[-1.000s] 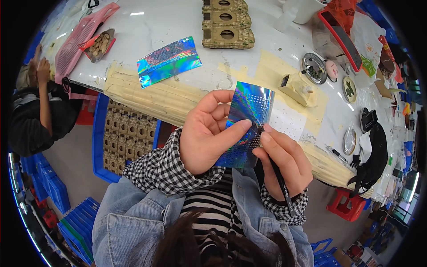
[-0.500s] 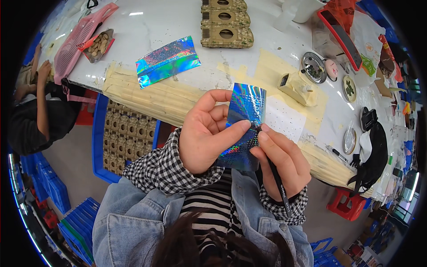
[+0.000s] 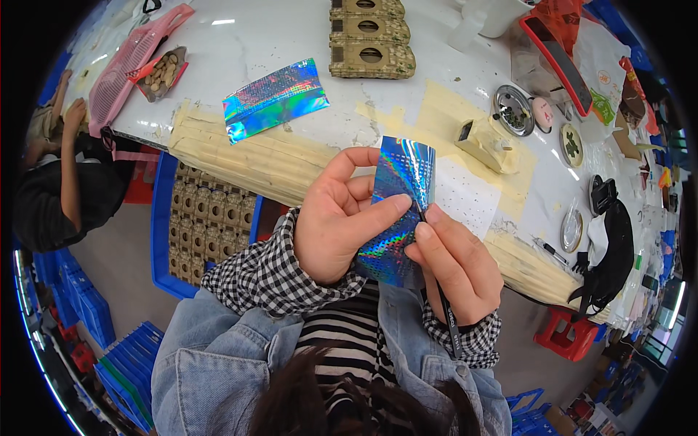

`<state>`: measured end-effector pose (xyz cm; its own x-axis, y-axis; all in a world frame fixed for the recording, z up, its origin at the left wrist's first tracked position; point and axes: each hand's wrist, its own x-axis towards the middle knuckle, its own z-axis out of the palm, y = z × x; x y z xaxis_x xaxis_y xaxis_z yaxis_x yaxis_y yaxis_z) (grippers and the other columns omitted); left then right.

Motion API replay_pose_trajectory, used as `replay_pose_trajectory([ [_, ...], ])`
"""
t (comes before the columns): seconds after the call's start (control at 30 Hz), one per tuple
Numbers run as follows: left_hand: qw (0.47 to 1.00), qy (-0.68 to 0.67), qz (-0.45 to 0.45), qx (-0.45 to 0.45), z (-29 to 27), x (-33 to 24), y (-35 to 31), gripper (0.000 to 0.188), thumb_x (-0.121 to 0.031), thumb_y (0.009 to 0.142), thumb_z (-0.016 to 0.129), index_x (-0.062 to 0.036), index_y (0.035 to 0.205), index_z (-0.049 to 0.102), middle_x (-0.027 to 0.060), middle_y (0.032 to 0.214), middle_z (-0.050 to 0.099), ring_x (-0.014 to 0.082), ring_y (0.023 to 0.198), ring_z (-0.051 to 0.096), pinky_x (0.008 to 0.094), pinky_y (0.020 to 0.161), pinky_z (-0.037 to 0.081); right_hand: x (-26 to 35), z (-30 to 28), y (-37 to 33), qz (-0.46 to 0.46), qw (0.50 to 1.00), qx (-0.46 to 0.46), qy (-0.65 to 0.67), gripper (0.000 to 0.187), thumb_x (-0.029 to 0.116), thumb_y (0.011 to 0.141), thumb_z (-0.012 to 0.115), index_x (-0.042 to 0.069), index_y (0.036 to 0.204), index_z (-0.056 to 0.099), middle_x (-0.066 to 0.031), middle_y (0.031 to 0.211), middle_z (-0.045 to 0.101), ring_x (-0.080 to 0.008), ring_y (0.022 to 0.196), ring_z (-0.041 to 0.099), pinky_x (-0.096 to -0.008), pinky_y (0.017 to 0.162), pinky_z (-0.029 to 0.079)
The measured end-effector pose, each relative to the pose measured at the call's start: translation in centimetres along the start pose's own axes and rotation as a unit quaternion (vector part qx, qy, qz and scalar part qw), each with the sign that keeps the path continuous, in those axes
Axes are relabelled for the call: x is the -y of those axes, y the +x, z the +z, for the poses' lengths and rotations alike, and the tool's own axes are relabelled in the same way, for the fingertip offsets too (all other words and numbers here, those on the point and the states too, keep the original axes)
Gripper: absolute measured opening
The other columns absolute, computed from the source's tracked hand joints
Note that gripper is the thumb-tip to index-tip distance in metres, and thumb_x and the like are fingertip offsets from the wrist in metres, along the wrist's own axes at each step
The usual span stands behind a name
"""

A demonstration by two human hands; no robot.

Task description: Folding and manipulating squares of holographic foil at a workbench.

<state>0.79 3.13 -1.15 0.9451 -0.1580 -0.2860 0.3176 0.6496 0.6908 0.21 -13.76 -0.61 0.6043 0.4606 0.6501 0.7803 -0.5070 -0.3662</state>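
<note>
My left hand [image 3: 338, 221] is closed on a shiny blue holographic sheet [image 3: 396, 171], its thumb pressed flat across the front. Rows of tiny marks cover the sheet, which is held upright over the table's front edge. Black tweezers [image 3: 449, 320] are pinched in my right hand [image 3: 462, 269], with their tip against the sheet's right side beside my left thumb. Whether the tip holds anything is too small to tell. A second holographic sheet [image 3: 276, 102] lies flat on the table, beyond my left hand.
Camouflage-patterned housings [image 3: 371, 58] stand in a row at the far middle. A cream-taped box [image 3: 487, 145], a steel dish [image 3: 513, 109] and a red-edged phone [image 3: 556, 65] are to the right. A blue crate [image 3: 161, 232] of similar housings sits below left. Another person's arm [image 3: 69, 167] shows at far left.
My right hand has shifted slightly left, and the tweezers' handle has swung a little left and down. The held sheet has tilted slightly, changing its reflections.
</note>
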Motion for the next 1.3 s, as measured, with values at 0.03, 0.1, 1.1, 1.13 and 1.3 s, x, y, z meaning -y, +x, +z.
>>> replay_pose_trajectory([
  [0.03, 1.000, -0.001, 0.001, 0.001, 0.02, 0.00, -0.01, 0.044, 0.005, 0.084, 0.059, 0.0007, 0.121, 0.037, 0.0136, 0.101, 0.063, 0.0139, 0.091, 0.063, 0.0257, 0.077, 0.053, 0.04, -0.03, 0.00, 0.000, 1.000, -0.002, 0.000, 0.033, 0.005, 0.071, 0.075, -0.004, 0.101, 0.065, -0.0187, 0.098, 0.065, -0.0299, 0.092, 0.066, -0.0321, 0.073, 0.056],
  [0.1, 1.000, -0.002, 0.002, 0.003, 0.01, 0.04, -0.06, 0.043, 0.005, 0.084, 0.059, 0.0008, 0.121, 0.036, 0.0135, 0.101, 0.063, 0.0138, 0.091, 0.063, 0.0256, 0.077, 0.053, 0.08, -0.08, 0.01, 0.002, 1.000, -0.003, 0.001, 0.033, 0.005, 0.071, 0.075, -0.004, 0.101, 0.065, -0.0186, 0.098, 0.065, -0.0298, 0.092, 0.066, -0.0319, 0.073, 0.056],
  [1.1, 1.000, 0.002, -0.001, -0.007, -0.02, 0.11, 0.02, 0.044, 0.005, 0.083, 0.060, 0.0010, 0.120, 0.036, 0.0136, 0.101, 0.063, 0.0135, 0.090, 0.063, 0.0252, 0.077, 0.053, -0.05, 0.06, -0.12, 0.000, 1.000, 0.010, -0.008, 0.034, 0.004, 0.070, 0.075, -0.005, 0.102, 0.064, -0.0196, 0.098, 0.064, -0.0305, 0.092, 0.066, -0.0330, 0.073, 0.057],
  [1.13, 1.000, 0.002, -0.002, -0.008, -0.02, 0.11, 0.03, 0.044, 0.005, 0.083, 0.060, 0.0010, 0.120, 0.036, 0.0135, 0.101, 0.063, 0.0134, 0.090, 0.063, 0.0251, 0.077, 0.053, -0.03, 0.05, -0.10, 0.000, 1.000, 0.010, -0.009, 0.034, 0.004, 0.070, 0.075, -0.005, 0.102, 0.064, -0.0196, 0.098, 0.064, -0.0304, 0.092, 0.066, -0.0329, 0.073, 0.057],
  [1.3, 1.000, -0.001, 0.000, -0.012, -0.11, 0.16, 0.04, 0.044, 0.005, 0.083, 0.060, 0.0007, 0.120, 0.036, 0.0132, 0.101, 0.063, 0.0132, 0.089, 0.063, 0.0251, 0.076, 0.053, -0.08, 0.16, -0.08, -0.001, 1.000, 0.008, -0.006, 0.033, 0.005, 0.071, 0.075, -0.004, 0.101, 0.064, -0.0191, 0.097, 0.064, -0.0301, 0.091, 0.066, -0.0326, 0.073, 0.057],
])
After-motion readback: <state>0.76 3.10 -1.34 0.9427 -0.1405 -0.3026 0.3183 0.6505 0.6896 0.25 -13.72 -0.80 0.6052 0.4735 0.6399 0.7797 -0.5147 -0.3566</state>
